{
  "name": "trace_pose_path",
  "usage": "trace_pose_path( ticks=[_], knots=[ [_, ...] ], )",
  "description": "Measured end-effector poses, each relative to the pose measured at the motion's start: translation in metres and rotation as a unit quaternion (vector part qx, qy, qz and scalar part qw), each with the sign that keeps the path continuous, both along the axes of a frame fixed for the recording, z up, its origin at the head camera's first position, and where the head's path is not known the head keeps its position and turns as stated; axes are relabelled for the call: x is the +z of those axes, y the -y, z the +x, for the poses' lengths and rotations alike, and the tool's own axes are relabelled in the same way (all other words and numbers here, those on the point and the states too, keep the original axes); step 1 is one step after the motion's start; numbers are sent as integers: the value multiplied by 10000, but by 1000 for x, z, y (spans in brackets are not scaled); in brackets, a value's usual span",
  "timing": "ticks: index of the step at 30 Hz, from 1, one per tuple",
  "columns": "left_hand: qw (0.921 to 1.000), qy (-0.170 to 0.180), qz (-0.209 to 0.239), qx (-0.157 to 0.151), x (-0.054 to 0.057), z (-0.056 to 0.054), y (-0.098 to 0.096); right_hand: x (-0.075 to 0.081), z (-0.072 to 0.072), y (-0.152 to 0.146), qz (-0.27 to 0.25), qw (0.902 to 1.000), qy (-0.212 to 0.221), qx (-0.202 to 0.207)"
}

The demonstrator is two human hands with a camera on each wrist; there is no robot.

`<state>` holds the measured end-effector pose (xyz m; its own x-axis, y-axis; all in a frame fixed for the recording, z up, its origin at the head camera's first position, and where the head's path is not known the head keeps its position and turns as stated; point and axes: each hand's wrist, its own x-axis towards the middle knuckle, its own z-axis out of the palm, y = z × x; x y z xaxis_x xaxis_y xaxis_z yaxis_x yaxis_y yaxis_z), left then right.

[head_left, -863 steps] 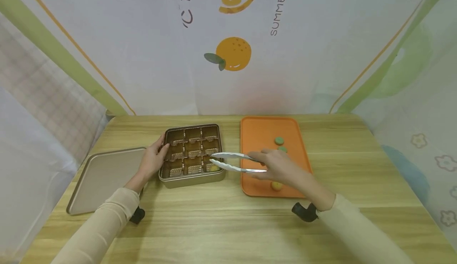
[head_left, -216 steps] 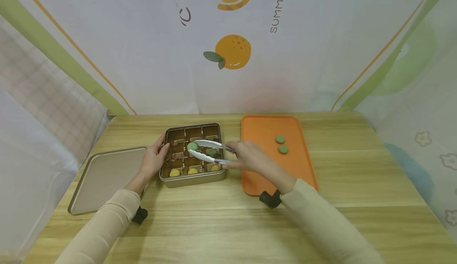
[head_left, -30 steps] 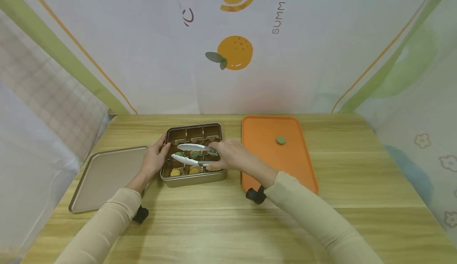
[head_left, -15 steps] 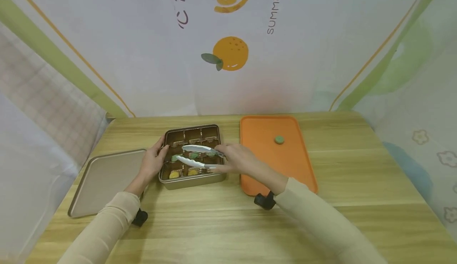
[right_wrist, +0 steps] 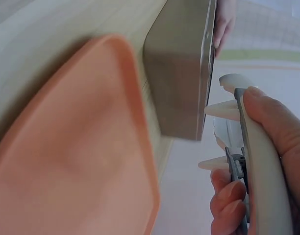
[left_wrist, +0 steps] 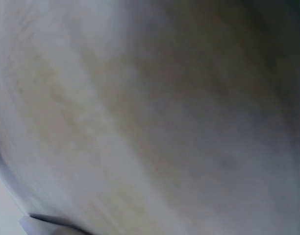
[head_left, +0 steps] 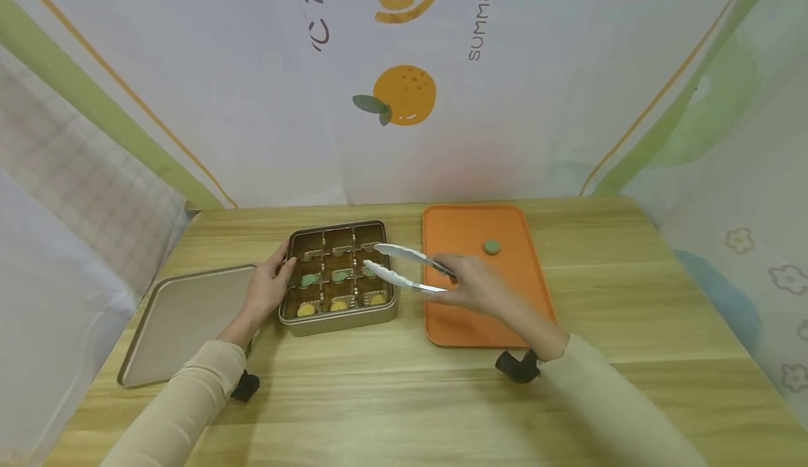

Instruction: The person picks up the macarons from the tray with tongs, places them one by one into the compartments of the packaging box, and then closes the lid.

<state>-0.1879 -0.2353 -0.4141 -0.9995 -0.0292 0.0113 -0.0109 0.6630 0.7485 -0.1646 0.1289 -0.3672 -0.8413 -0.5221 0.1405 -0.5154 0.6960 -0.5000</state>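
In the head view my left hand (head_left: 270, 286) grips the left side of a square metal tin (head_left: 341, 323) with a compartmented insert. Yellow round cookies (head_left: 306, 310) sit in its front row. Green round cookies (head_left: 309, 280) lie in its middle row, the right one partly behind the tongs; the back row shows bare compartments. My right hand (head_left: 473, 285) holds white-tipped tongs (head_left: 404, 265), their tips spread with nothing between them, over the tin's right edge. One green cookie (head_left: 492, 247) rests on the orange tray (head_left: 486, 327). The left wrist view is a blur.
A flat beige metal tray or lid (head_left: 189, 320) lies left of the tin, partly under my left forearm. The wooden table (head_left: 379, 404) stretches in front toward me. A printed white curtain (head_left: 505, 137) hangs behind the table.
The tongs have moved right, out from over the middle row, uncovering its green cookies. Since 7 seconds ago, one green cookie has left the tray. My left hand stays on the tin.
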Motion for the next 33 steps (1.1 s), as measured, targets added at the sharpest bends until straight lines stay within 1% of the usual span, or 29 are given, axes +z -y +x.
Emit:
trace_pose_path(
  ticks=[3, 10, 14, 18, 21, 24, 26, 33],
  knots=[
    [10000, -13, 12, -18, 0, 0, 0, -3, 3, -18, -102, 9998, 34, -182],
    [10000, -24, -40, -22, 0, 0, 1, -15, 7, -61, -85, 9984, -137, -539],
    [10000, -49, -50, -46, -1, 0, 1, -21, 10, -86, 90, 9964, -176, -827],
    [9999, -89, -57, -49, -1, -1, 0, -25, 11, -109, 345, 9919, -144, -1214],
    [9999, -119, -44, -36, -1, -1, 0, -26, 12, -123, 424, 9894, -206, -1375],
    [9999, -147, -39, -24, -1, -1, 0, -27, 14, -134, 400, 9888, -326, -1402],
    [9999, -146, -22, -21, 0, 0, 0, -28, 15, -139, 377, 9887, -333, -1415],
    [9999, -121, -108, 21, 0, 0, 0, -29, 18, -150, 393, 9880, -79, -1493]
  ],
)
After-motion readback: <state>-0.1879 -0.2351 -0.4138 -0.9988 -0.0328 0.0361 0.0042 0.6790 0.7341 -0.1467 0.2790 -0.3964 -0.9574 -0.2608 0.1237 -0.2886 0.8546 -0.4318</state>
